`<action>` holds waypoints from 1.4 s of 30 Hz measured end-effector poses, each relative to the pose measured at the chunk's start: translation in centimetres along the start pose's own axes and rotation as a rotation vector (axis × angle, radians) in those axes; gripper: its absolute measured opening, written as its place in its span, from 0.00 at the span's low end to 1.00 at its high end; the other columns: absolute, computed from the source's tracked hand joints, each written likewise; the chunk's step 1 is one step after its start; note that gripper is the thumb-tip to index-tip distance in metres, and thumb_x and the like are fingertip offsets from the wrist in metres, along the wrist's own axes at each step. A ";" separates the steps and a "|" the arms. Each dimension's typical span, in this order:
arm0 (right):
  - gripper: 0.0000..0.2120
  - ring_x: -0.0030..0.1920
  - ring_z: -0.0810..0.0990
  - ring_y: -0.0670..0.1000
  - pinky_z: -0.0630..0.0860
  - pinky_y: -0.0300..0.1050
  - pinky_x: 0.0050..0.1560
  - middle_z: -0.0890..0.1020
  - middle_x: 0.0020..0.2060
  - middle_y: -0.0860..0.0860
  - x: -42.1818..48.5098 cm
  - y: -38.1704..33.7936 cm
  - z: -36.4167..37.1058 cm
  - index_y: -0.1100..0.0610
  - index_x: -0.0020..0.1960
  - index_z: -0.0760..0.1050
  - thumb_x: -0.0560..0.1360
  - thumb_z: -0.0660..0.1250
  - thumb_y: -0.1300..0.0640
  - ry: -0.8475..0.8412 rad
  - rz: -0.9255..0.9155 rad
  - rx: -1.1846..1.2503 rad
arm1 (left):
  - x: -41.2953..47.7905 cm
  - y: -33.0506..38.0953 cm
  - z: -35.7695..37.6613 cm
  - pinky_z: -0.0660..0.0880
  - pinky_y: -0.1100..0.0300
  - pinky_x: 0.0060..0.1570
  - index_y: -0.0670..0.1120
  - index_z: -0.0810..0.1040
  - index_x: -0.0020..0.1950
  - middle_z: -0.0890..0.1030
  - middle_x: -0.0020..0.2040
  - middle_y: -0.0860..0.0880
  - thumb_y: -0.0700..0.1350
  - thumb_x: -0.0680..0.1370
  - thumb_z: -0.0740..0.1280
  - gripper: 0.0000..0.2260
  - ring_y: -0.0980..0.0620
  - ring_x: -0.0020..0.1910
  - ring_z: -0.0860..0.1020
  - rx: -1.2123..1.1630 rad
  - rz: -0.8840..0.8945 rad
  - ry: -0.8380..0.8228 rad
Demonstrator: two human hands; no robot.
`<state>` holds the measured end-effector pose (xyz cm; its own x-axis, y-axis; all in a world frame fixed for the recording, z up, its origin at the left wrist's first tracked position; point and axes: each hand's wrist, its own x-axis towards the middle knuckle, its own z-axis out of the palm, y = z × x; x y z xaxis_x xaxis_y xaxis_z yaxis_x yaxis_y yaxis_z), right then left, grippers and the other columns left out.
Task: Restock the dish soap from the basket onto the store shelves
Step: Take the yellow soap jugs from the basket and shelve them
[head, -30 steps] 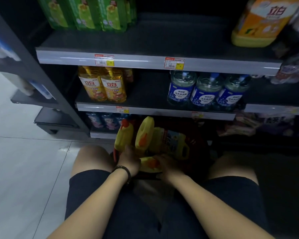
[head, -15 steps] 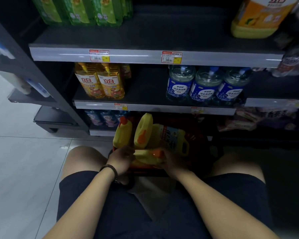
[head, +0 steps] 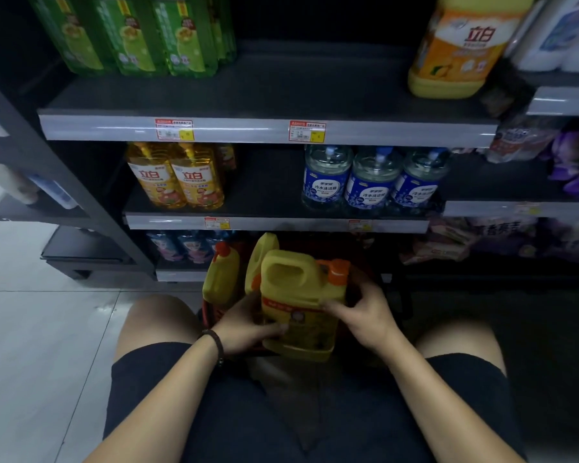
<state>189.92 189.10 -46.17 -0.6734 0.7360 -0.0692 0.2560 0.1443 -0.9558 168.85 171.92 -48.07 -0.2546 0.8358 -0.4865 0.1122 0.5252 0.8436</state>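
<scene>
Yellow plastic dish-soap jug point(head: 298, 295) with an orange cap is upright over the red basket point(head: 205, 310), left hand point(head: 248, 329) curled round its lower side, right hand point(head: 365, 315) clasping its shoulder; the grey-edged shelves point(head: 268, 130) lie ahead and above both hands.

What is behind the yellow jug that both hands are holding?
Behind the held jug stand a leftmost yellow jug and a second yellow jug, in the red basket. The held jug, left hand and right hand cover the basket's bottom; anything else there is hidden.
</scene>
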 end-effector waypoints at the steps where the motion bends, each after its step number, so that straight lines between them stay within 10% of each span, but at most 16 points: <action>1: 0.25 0.60 0.84 0.38 0.77 0.32 0.60 0.86 0.57 0.33 0.0 -0.8 -0.1 0.45 0.63 0.79 0.70 0.84 0.55 0.016 -0.010 0.029 | 0.0 0.3 0.3 0.77 0.57 0.68 0.59 0.71 0.72 0.82 0.66 0.56 0.56 0.69 0.82 0.35 0.59 0.66 0.80 -0.040 0.028 0.027; 6: 0.25 0.62 0.85 0.47 0.81 0.53 0.66 0.87 0.60 0.46 1.2 -4.5 0.0 0.48 0.64 0.81 0.70 0.80 0.43 0.104 -0.020 0.215 | -0.8 3.3 1.2 0.81 0.67 0.51 0.50 0.76 0.67 0.87 0.56 0.53 0.46 0.70 0.81 0.27 0.63 0.55 0.85 -0.248 0.133 0.231; 9: 0.28 0.64 0.85 0.51 0.81 0.58 0.68 0.86 0.63 0.49 2.3 -7.2 0.0 0.48 0.67 0.80 0.72 0.77 0.36 0.044 -0.016 0.281 | -1.7 5.5 1.4 0.83 0.54 0.56 0.46 0.79 0.65 0.88 0.56 0.48 0.45 0.68 0.80 0.26 0.52 0.56 0.87 -0.470 0.147 0.365; 19: 0.34 0.62 0.85 0.42 0.82 0.53 0.67 0.86 0.62 0.40 3.5 -17.2 -0.4 0.42 0.73 0.72 0.70 0.81 0.45 -0.247 -0.068 0.096 | -6.5 15.1 -5.6 0.79 0.37 0.64 0.49 0.78 0.67 0.87 0.61 0.46 0.54 0.64 0.86 0.35 0.43 0.61 0.85 -0.578 0.286 0.413; 42: 0.30 0.55 0.87 0.41 0.85 0.52 0.62 0.87 0.55 0.41 22.0 -53.2 2.4 0.43 0.68 0.74 0.72 0.84 0.54 -0.084 -0.574 -0.052 | -12.4 42.9 -32.5 0.82 0.42 0.61 0.48 0.77 0.69 0.87 0.59 0.51 0.47 0.67 0.81 0.32 0.50 0.59 0.86 -0.235 0.810 0.665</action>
<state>159.83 196.04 2.43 -0.7666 0.4758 0.4311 -0.1336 0.5385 -0.8319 145.57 178.85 1.56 -0.6669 0.6292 0.3992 0.3132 -0.2494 0.9163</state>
